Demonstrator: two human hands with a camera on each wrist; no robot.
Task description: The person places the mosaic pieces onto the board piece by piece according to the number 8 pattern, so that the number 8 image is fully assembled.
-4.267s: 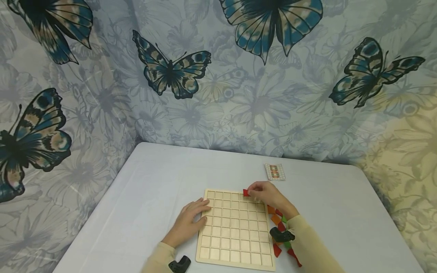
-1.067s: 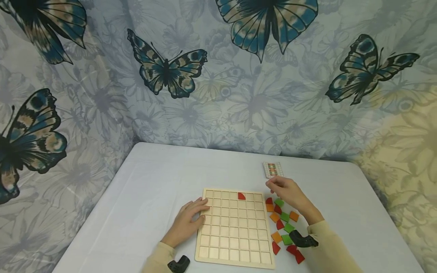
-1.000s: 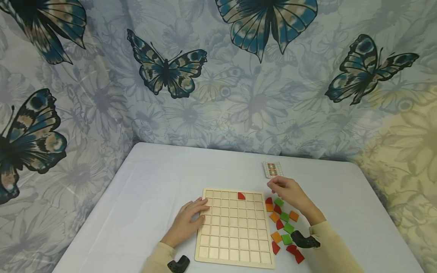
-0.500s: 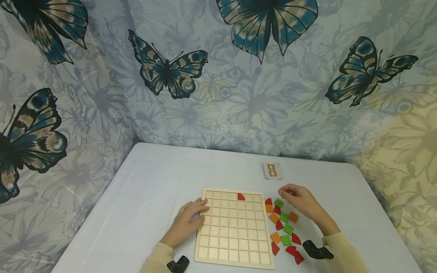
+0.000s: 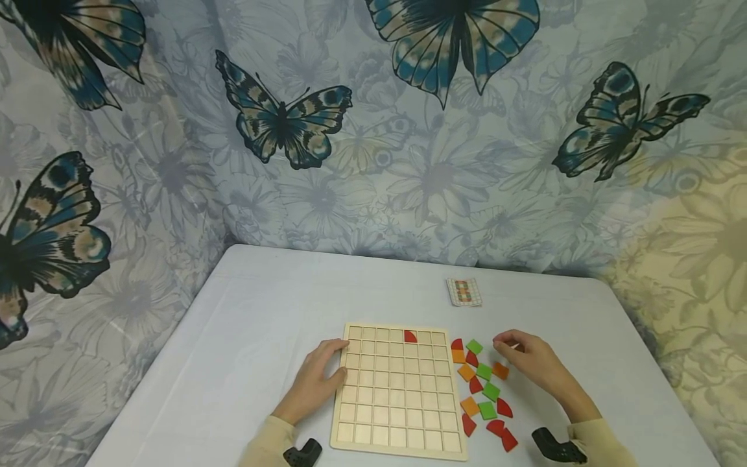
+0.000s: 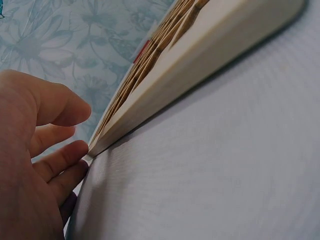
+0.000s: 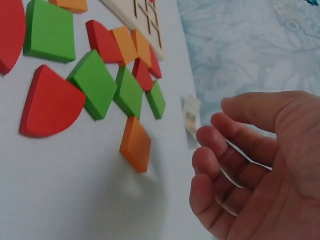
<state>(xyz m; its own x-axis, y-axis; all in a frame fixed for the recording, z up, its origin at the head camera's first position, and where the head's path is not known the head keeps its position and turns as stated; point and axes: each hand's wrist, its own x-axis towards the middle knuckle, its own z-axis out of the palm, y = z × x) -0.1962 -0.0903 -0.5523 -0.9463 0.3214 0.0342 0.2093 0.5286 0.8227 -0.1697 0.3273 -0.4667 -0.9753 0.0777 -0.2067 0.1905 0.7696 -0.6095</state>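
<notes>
A wooden grid board (image 5: 397, 395) lies on the white table, with one red quarter-circle tile (image 5: 411, 336) in its far row. My left hand (image 5: 312, 383) is at the board's left edge, fingertips touching the rim; in the left wrist view the hand (image 6: 45, 145) has its fingers loosely bent beside the board's side wall (image 6: 165, 85). My right hand (image 5: 533, 360) hovers right of the loose tiles, fingers relaxed and holding nothing. In the right wrist view an orange square tile (image 7: 135, 145) lies nearest to the right hand (image 7: 255, 165), apart from its fingertips.
Several red quarter-circle, green square (image 5: 487, 410) and orange square (image 5: 469, 407) tiles lie scattered along the board's right side. A small pattern card (image 5: 464, 292) lies behind the board. Butterfly-print cloth (image 5: 373, 162) hangs behind and beside the table (image 5: 280, 292).
The red tile was set into the far row and let go. My right hand has since drawn back rightward past the tiles. My left fingers have slid slightly off the board's surface to its edge.
</notes>
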